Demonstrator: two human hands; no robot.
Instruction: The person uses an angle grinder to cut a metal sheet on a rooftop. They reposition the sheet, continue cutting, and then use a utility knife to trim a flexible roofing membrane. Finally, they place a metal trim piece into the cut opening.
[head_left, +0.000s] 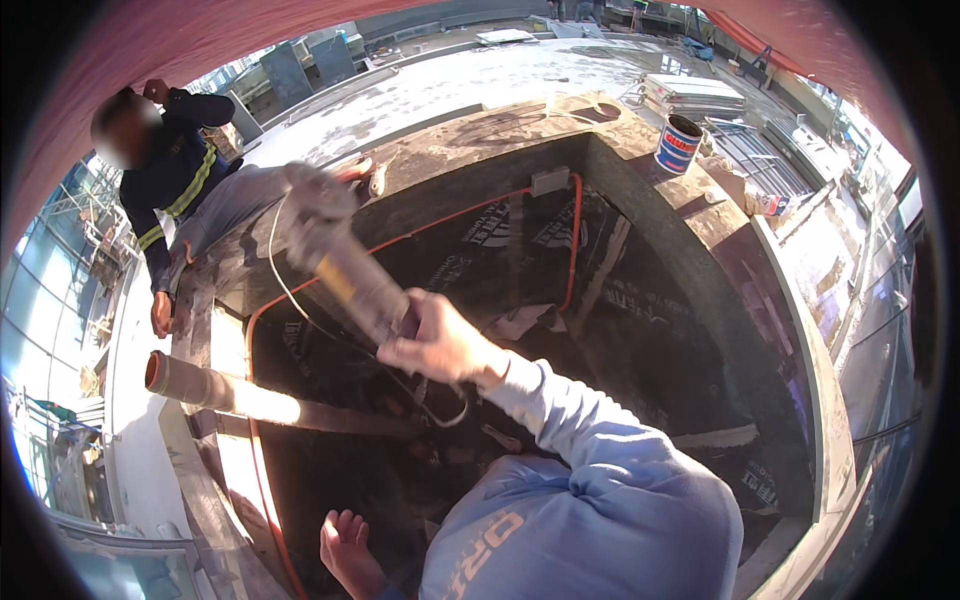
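My right hand (440, 340) grips a grey angle grinder (350, 283) by its rear end, with the arm stretched out to the far left. The tool's head (318, 200) is blurred, close to the far left edge of the pit, near a seated co-worker's legs. A pale cord (290, 290) loops beside the grinder and hangs below my wrist. Low at the left, my left hand (350, 550) holds nothing, its fingers loosely bent and apart. Below both hands lies the dark, sheet-lined pit (650, 350).
A co-worker (185, 180) sits on the left rim. A brown pipe (230, 392) juts across the left wall. Orange conduit (575, 245) runs along the walls to a grey box (550, 180). An open tin (678, 145) stands on the far right rim, with stacked panels (695, 92) beyond.
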